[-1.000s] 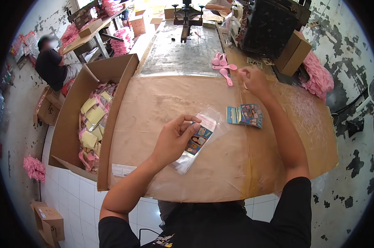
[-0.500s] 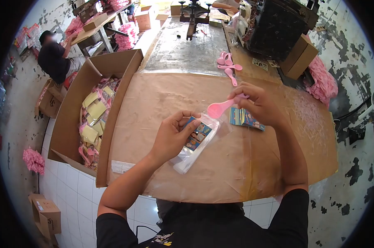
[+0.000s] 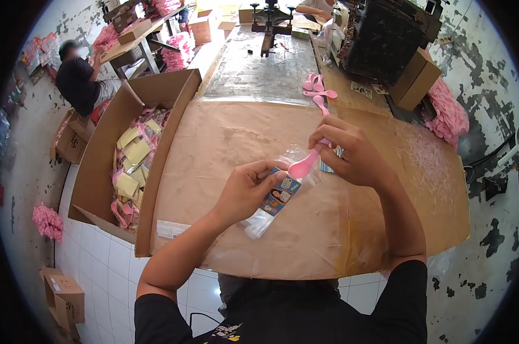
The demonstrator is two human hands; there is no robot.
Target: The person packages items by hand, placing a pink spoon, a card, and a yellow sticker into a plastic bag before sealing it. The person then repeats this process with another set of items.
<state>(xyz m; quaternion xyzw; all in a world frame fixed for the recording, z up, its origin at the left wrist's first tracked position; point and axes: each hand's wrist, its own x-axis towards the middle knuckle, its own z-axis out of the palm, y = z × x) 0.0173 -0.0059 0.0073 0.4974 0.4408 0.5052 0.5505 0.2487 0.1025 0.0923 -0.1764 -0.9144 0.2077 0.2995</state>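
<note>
My left hand (image 3: 249, 188) pinches a blue printed card (image 3: 281, 195) over clear plastic bags (image 3: 258, 224) on the cardboard-covered table. In my right hand (image 3: 346, 150) is a pink measuring spoon (image 3: 303, 166), gripped by its handle. The spoon's bowl meets the top end of the card, close to my left fingertips. Partly behind my right hand lies a stack of blue cards (image 3: 328, 166). Several more pink spoons (image 3: 316, 86) lie farther back on the table.
A long cardboard box (image 3: 147, 172) at the left holds packed bags with yellowish cards (image 3: 136, 152). A metal press (image 3: 271, 26) stands at the far end. Black machinery (image 3: 380, 43) and a carton (image 3: 415, 79) are at the right. Another person (image 3: 79, 80) sits at the far left.
My right hand has brought the spoon down and left, so its bowl now reaches the card. The card has shifted slightly rightward in my left hand. The seated person has moved a little.
</note>
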